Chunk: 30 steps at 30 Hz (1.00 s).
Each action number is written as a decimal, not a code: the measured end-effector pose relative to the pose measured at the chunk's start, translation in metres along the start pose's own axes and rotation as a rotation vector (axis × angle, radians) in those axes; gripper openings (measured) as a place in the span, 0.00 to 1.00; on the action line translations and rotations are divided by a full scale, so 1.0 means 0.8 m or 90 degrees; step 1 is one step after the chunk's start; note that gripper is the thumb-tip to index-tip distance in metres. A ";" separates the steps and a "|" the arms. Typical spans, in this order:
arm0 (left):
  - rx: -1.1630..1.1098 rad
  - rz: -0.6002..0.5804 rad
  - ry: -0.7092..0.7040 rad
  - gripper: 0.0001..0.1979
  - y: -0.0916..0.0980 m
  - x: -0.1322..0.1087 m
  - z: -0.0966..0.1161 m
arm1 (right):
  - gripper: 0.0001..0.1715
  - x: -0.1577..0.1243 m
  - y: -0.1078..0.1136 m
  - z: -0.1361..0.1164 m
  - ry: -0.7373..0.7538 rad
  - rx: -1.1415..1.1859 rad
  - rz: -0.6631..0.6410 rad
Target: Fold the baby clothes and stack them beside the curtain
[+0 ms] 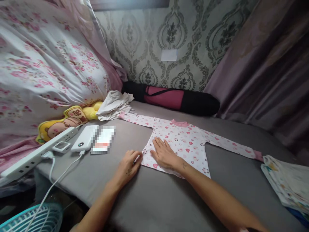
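We find one piece of writing: a red character printed on the yellow cushion [65,124] at the left, too small to read with certainty. The power bank [85,138] beside it carries a small dark round mark, not legible. The item next to the power bank is blurred out.

The shirt [183,141] is a small long-sleeved garment, white with a scattered print of pink and red hearts and dots. It has a pink collar [180,123] and pink cuffs. It lies flat, front up, on the grey sheet [149,206], both sleeves spread out to the sides.

Our right hand [165,154] rests palm down on the lower left part of the shirt, fingers extended and slightly spread, gripping nothing. Our left hand [127,166] lies just beside it on the sheet, fingers curled, fingertips touching the shirt's lower corner; we cannot tell whether they pinch the hem.

A white power strip [36,154] lies at the left edge. A stack of folded clothes [287,183] sits at the right.
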<state>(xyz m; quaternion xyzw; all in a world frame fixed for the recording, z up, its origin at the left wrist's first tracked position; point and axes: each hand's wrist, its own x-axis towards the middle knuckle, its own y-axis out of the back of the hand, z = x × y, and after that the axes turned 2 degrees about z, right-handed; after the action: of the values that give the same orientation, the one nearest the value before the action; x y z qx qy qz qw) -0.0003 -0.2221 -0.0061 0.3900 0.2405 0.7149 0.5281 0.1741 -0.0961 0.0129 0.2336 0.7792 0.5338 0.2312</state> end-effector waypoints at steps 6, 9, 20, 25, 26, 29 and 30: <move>0.041 -0.047 -0.015 0.15 -0.002 -0.001 0.001 | 0.44 0.063 -0.008 0.007 -0.073 -0.009 0.049; 0.046 -0.056 -0.003 0.15 0.000 0.000 0.005 | 0.44 0.086 -0.008 0.011 -0.120 -0.003 0.071; 0.017 0.017 0.094 0.10 -0.001 0.000 0.003 | 0.39 0.098 -0.017 0.017 -0.190 0.003 0.251; 0.017 0.025 0.119 0.11 -0.001 0.002 0.002 | 0.38 0.101 -0.016 0.017 -0.293 -0.020 0.251; 0.016 0.025 0.123 0.11 -0.001 0.003 0.003 | 0.38 0.101 -0.015 0.017 -0.283 -0.021 0.221; 0.020 0.028 0.133 0.10 0.001 0.005 0.004 | 0.41 0.096 -0.014 0.012 -0.260 -0.014 0.154; 0.027 0.031 0.139 0.10 0.002 0.005 0.004 | 0.41 0.092 -0.014 0.009 -0.255 -0.011 0.140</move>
<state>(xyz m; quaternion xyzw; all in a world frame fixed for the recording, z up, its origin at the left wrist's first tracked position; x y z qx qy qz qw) 0.0012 -0.2192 -0.0020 0.3262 0.3021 0.7606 0.4730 0.1197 -0.0498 -0.0078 0.4166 0.6831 0.5053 0.3232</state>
